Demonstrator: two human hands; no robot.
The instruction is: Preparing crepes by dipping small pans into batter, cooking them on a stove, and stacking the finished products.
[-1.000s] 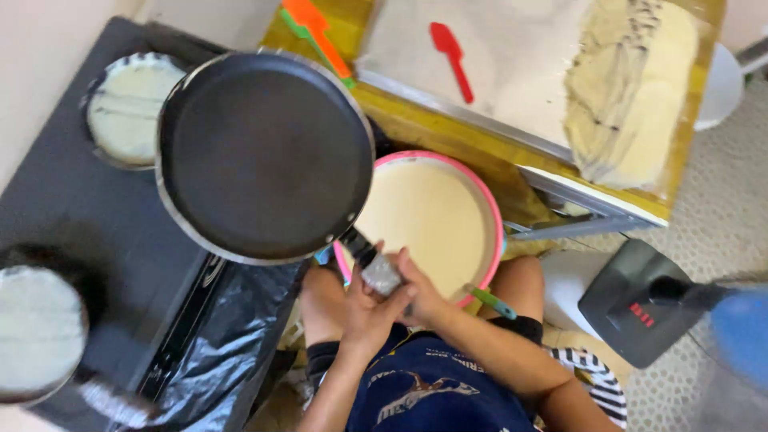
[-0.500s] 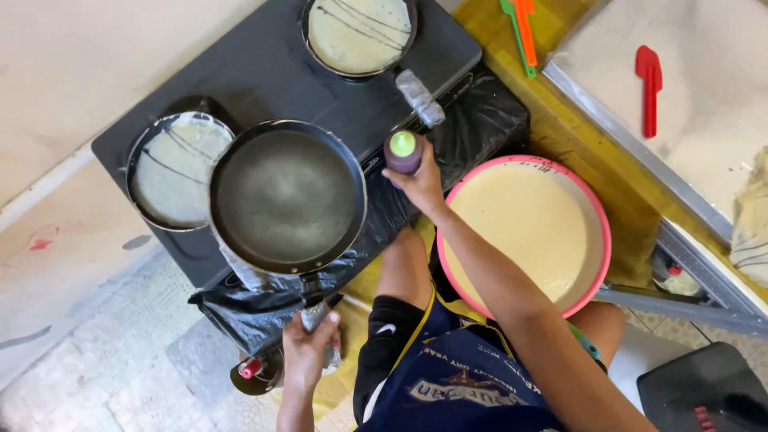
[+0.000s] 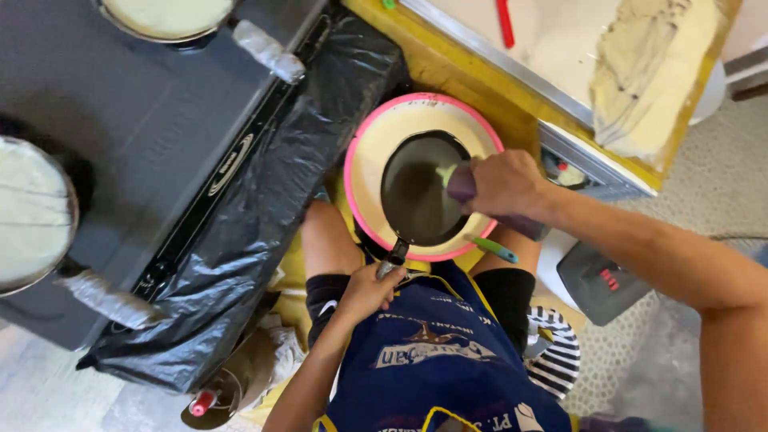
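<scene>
A small black frying pan [image 3: 418, 190] hangs over a pink-rimmed bowl of pale batter [image 3: 370, 164], between my knees. My left hand [image 3: 366, 292] grips the pan's handle at the bowl's near edge. My right hand [image 3: 502, 184] is closed around a purple bottle with a pale top [image 3: 458, 182]. The bottle's top points onto the pan's right side. The pan's inner surface looks dark and bare.
On the left, a black stove [image 3: 136, 104] carries two pans of pale batter [image 3: 164, 12] [image 3: 32, 210], with a black plastic sheet [image 3: 264, 216] hanging off its side. Behind the bowl are a yellow table [image 3: 448, 68], a red spatula [image 3: 505, 20] and stacked crepes [image 3: 648, 72]. A dark scale [image 3: 598, 282] sits on the floor.
The pan came off the stove and now sits over the pink bowl. My right hand brought the purple bottle from the stove's edge to the pan.
</scene>
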